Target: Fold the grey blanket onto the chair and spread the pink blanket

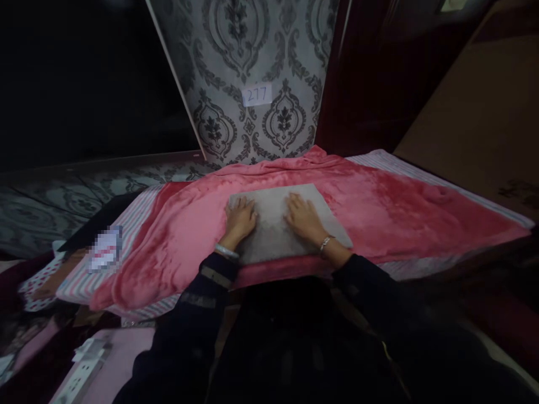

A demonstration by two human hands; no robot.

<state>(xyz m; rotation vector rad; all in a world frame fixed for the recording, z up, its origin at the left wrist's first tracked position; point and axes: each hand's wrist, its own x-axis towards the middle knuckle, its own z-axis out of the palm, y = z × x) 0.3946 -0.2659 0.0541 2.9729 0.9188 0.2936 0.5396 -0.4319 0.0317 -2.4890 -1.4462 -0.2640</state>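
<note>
A flat, grey rectangular piece that looks like folded cloth (272, 230) lies on a pink plush blanket (189, 224). My left hand (241, 220) rests on its left side, fingers stretched out toward the far edge. On the right part of the same grey piece lies my right hand (305, 217), palm down with its fingers spread. Neither hand grips anything. I wear a bracelet on each wrist and dark sleeves. What is under the grey piece, apart from the blanket, is hidden.
Striped cloth (138, 219) shows beneath the blanket, with a small blurred packet (105, 249) on it. A large dark screen (92, 78) stands at the left. A white power strip (82, 373) lies at lower left. Behind is patterned wallpaper with a "277" paper (256, 94); cardboard (484, 106) leans right.
</note>
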